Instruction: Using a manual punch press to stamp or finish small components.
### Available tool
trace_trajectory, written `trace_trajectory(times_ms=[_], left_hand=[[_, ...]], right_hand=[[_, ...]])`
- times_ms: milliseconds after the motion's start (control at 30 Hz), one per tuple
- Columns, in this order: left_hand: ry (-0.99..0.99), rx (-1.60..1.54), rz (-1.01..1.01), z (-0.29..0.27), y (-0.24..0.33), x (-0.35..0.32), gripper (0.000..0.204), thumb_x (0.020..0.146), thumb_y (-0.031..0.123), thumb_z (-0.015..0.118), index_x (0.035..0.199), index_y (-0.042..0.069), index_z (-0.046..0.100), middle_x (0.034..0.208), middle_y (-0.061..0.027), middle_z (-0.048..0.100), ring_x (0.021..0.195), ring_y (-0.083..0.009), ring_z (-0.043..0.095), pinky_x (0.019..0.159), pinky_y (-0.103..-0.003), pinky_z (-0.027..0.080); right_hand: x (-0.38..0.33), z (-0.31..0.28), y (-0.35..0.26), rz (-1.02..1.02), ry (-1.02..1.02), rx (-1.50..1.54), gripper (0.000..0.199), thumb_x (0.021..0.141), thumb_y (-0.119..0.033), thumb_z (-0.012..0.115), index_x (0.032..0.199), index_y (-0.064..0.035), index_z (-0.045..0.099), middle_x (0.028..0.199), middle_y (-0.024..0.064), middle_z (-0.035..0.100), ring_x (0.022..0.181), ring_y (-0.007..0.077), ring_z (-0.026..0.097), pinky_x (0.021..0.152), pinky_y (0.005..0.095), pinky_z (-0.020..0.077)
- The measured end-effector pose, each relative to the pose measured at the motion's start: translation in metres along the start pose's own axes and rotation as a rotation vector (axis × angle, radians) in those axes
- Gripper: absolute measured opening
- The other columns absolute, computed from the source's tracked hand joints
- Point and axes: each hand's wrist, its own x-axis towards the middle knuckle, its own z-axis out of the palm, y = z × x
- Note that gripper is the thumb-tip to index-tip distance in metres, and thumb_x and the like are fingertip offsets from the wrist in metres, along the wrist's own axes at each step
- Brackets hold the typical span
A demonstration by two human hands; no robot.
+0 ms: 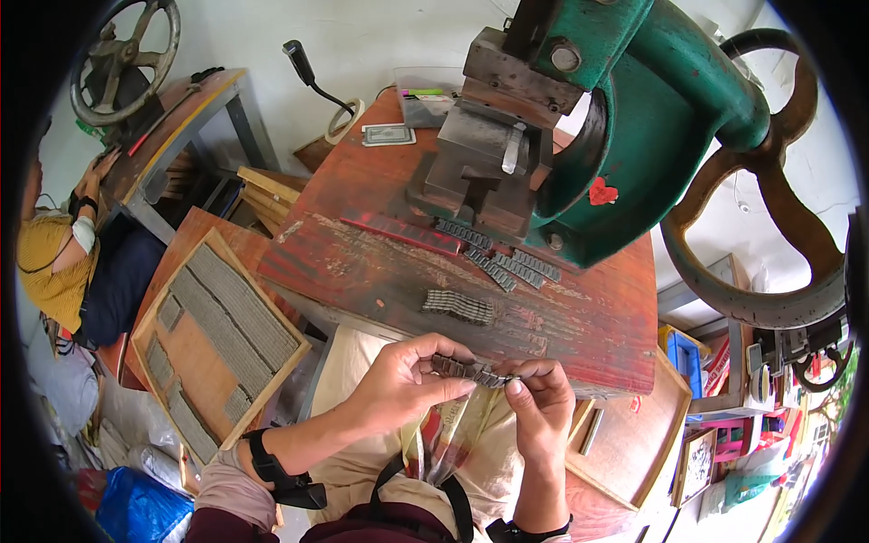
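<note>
Dark grey, segmented metallic strip (469,369) was positioned at the near edge of the worn red wooden desk (588,312), one end pinched by the left hand (405,378), the other by the right hand (541,407). Grey ridged strips (459,306) lay beyond it.

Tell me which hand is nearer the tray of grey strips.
Left: the left hand is to the right of the tray; the right hand is farther right.
</note>
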Motion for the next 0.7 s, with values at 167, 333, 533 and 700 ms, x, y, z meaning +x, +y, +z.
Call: trace_trajectory(times_ms=[167, 333, 533, 700], left_hand=[[-0.023, -0.044, 0.058, 0.002, -0.003, 0.001, 0.033, 0.082, 0.001, 0.069, 0.112, -0.002, 0.056, 0.100, -0.0072, 0.063, 0.092, -0.0115, 0.061, 0.081, -0.024, 0.052], [-0.090, -0.058, 0.008, -0.001, 0.002, -0.001, 0.029, 0.082, 0.002, 0.069, 0.109, -0.002, 0.059, 0.101, -0.0067, 0.064, 0.092, -0.0106, 0.061, 0.080, -0.024, 0.052], [-0.061, 0.201, 0.156, -0.014, -0.013, -0.008, 0.019, 0.084, 0.002, 0.067, 0.102, -0.001, 0.063, 0.093, -0.0044, 0.065, 0.080, -0.0074, 0.062, 0.069, -0.021, 0.051], [0.138, 0.240, 0.044, -0.055, -0.019, -0.046, 0.022, 0.084, 0.007, 0.068, 0.103, -0.001, 0.060, 0.090, -0.0039, 0.065, 0.073, -0.0078, 0.063, 0.062, -0.021, 0.050]], right_hand=[[-0.002, -0.003, 0.000, 0.009, -0.015, 0.004, 0.012, 0.088, 0.002, 0.060, 0.099, 0.0011, 0.053, 0.105, 0.0142, 0.063, 0.099, 0.0165, 0.059, 0.089, 0.0286, 0.0444], [0.001, 0.000, 0.002, 0.063, -0.057, -0.088, 0.013, 0.087, 0.003, 0.060, 0.098, 0.0015, 0.053, 0.104, 0.0134, 0.063, 0.098, 0.0159, 0.059, 0.087, 0.0286, 0.0456], [-0.004, 0.004, 0.009, 0.101, -0.068, -0.233, 0.015, 0.083, 0.004, 0.062, 0.096, 0.0009, 0.056, 0.100, 0.0116, 0.063, 0.084, 0.0118, 0.058, 0.074, 0.0244, 0.0459], [-0.004, -0.002, 0.032, 0.107, -0.139, -0.432, 0.016, 0.084, -0.004, 0.060, 0.099, 0.0024, 0.057, 0.096, 0.0119, 0.064, 0.091, 0.0170, 0.059, 0.087, 0.0293, 0.0429]])
